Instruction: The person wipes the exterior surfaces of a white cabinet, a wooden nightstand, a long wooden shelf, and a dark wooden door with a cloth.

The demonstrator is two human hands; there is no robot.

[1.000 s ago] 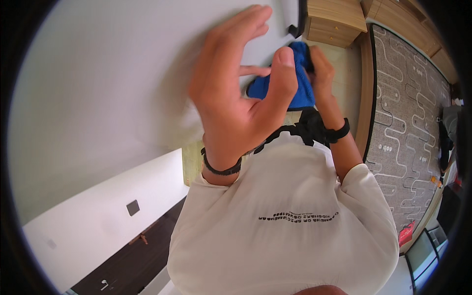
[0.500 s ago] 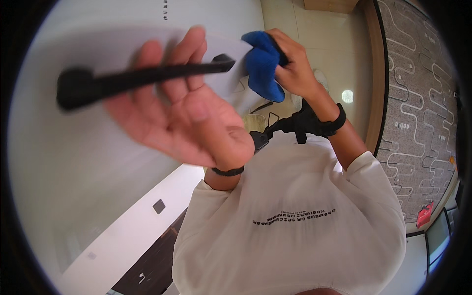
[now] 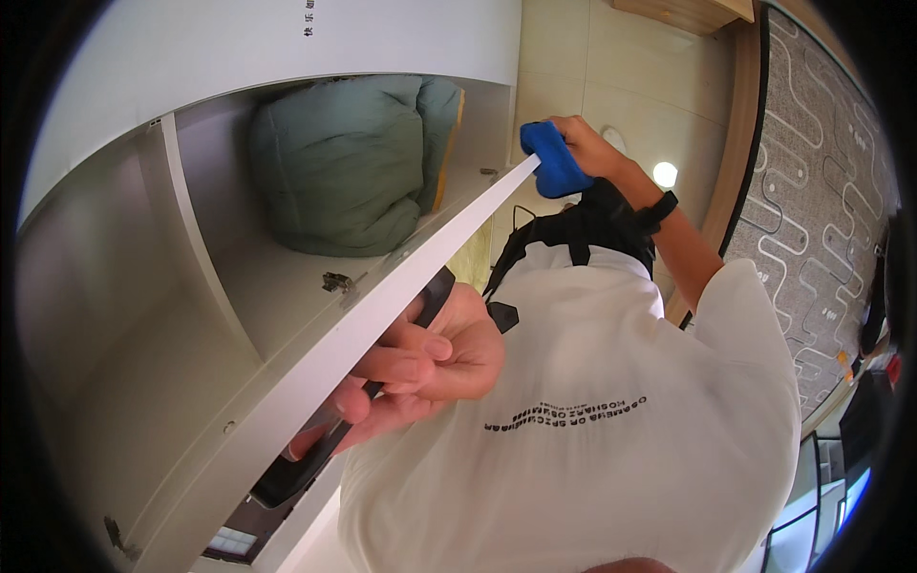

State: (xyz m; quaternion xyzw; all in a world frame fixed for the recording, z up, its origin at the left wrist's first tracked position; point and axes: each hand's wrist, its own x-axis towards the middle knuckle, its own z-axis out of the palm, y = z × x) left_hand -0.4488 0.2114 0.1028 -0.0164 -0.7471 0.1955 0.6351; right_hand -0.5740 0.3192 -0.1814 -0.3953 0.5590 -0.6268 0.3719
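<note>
Plush cloth (image 3: 554,172), smooth white door (image 3: 411,274), matt black handle (image 3: 285,479), glossy tiles (image 3: 635,91)

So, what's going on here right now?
A person's left hand grips the black handle of a white cabinet door, which stands open. The right hand holds a blue cloth at the door's far end. Inside the cabinet, a folded grey-green fabric bundle sits beside an upright divider.
</note>
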